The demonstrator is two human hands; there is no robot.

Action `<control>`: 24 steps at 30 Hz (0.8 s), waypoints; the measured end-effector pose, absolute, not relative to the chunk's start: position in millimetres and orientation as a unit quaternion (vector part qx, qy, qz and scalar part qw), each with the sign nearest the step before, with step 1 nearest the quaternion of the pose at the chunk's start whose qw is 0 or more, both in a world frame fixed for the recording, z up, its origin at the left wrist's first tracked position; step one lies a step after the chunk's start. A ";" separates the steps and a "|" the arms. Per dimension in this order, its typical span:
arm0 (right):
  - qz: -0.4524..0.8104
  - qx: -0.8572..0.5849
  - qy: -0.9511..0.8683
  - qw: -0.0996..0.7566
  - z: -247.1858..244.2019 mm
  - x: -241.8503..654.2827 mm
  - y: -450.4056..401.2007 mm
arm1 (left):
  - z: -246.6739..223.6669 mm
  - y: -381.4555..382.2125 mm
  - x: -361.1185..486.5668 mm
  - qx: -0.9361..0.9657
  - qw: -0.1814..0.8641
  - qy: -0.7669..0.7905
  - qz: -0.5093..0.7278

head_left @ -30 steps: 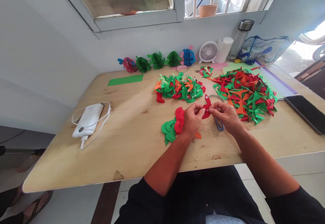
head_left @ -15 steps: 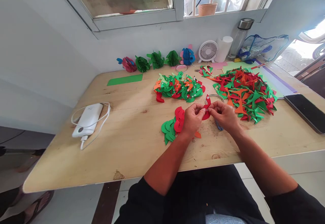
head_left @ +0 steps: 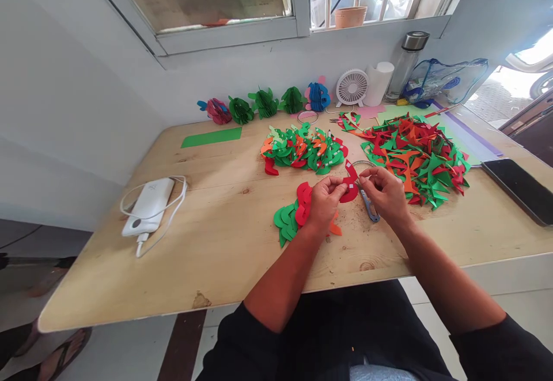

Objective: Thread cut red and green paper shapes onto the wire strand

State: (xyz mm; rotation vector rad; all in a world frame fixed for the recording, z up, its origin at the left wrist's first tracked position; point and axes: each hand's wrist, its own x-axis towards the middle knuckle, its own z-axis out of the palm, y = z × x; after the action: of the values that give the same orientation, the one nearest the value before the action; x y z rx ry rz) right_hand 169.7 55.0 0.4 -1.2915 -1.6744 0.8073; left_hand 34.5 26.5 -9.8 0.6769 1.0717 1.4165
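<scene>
My left hand (head_left: 326,199) pinches a curved red paper cutout (head_left: 349,192) that carries small white squares. Just right of it, my right hand (head_left: 384,193) is closed, thumb against forefinger; whatever is between those fingertips is too small to make out. Under my right hand lies a grey-blue cutter or similar tool (head_left: 370,207), and behind it a thin ring (head_left: 367,163), partly covered. Beside my left wrist are green cutouts (head_left: 287,219), red cutouts (head_left: 303,202) and an orange cutout (head_left: 335,226). Farther back sits a pile of green, orange and red cutouts with white squares (head_left: 302,149).
A heap of paper scraps (head_left: 417,159) lies to the right, near a black phone (head_left: 518,189). White power bank with cable (head_left: 149,205) at left. Along the wall stand folded paper figures (head_left: 264,103), a small fan (head_left: 352,87), a bottle (head_left: 406,67) and a clear pouch (head_left: 449,81).
My right hand has drawn slightly away from the red cutout, which now stays in my left hand and is turned so more white squares show.
</scene>
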 end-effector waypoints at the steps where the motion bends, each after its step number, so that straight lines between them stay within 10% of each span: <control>1: 0.339 -0.518 -0.657 0.430 -0.1 170.6 56.1 | -9.5 26.2 34.5 0.284 0.583 0.457 0.609; 24: 0.485 -0.485 -0.599 0.413 7.2 167.3 54.2 | -6.6 23.4 34.8 0.378 0.563 0.500 0.538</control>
State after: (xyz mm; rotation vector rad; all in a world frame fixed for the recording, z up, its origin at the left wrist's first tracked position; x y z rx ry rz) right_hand 167.3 54.2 7.2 -1.2199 -1.5065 1.2190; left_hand 34.8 23.4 -6.6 0.8908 1.1774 1.2662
